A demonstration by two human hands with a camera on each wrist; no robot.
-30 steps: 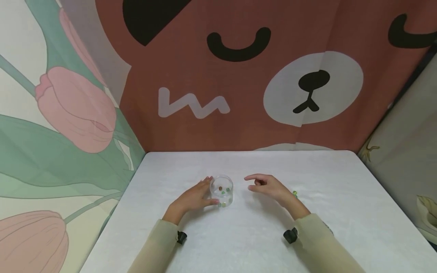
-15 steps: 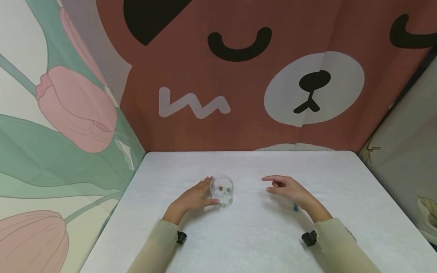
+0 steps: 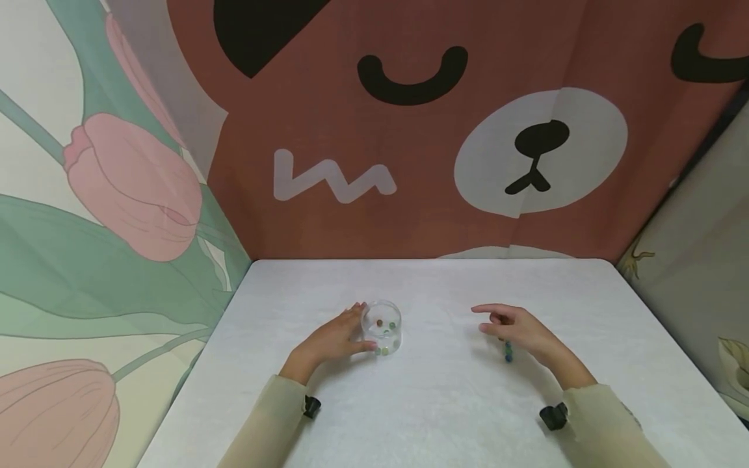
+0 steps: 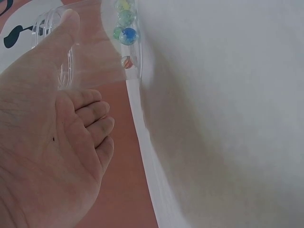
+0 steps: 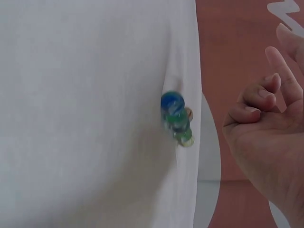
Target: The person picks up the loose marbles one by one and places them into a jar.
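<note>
A clear round jar (image 3: 391,339) stands on the white table with several glass marbles (image 3: 380,323) at its bottom. My left hand (image 3: 328,339) holds it from the left, thumb at the front and fingers behind. In the left wrist view a blue marble (image 4: 128,36) and an orange-streaked one (image 4: 127,61) show through the wall. My right hand (image 3: 521,330) hovers over the table with index finger extended, the other fingers bent, and nothing held. Just below it lies a row of loose marbles (image 3: 508,355), partly hidden by the hand; the right wrist view shows a blue one (image 5: 172,102) foremost.
The white table (image 3: 427,416) reaches back to a brown bear-print curtain (image 3: 328,227). A tulip-print cloth (image 3: 134,188) hangs on the left and a pale cloth (image 3: 702,247) on the right. Each wrist bears a small black camera (image 3: 553,416).
My right hand has moved right, away from the jar and above the loose marbles, which now show left of the wrist. The left hand and the jar stay where they were.
</note>
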